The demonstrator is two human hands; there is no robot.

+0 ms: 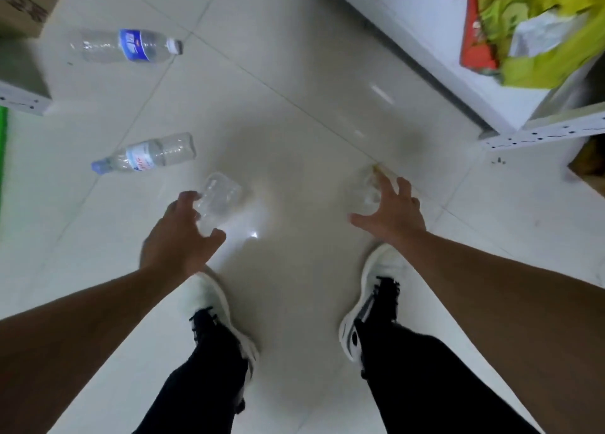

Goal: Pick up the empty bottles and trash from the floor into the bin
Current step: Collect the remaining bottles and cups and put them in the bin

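My left hand (178,237) is closed around a clear, label-free plastic bottle (217,201) just above the tiled floor. My right hand (389,212) hovers with fingers spread over a blurred clear plastic item (363,188) on the floor; whether it touches is unclear. Two more empty bottles lie on the floor to the left: one with a white label and blue cap (147,157), and a larger one with a blue label (126,45) farther away. No bin is in view.
A white metal shelf (510,119) stands at the right, holding yellow-green bags (550,41) and a red package. A cardboard box (23,5) and another shelf corner (23,99) sit at the far left. My two feet in white shoes (376,289) stand below my hands.
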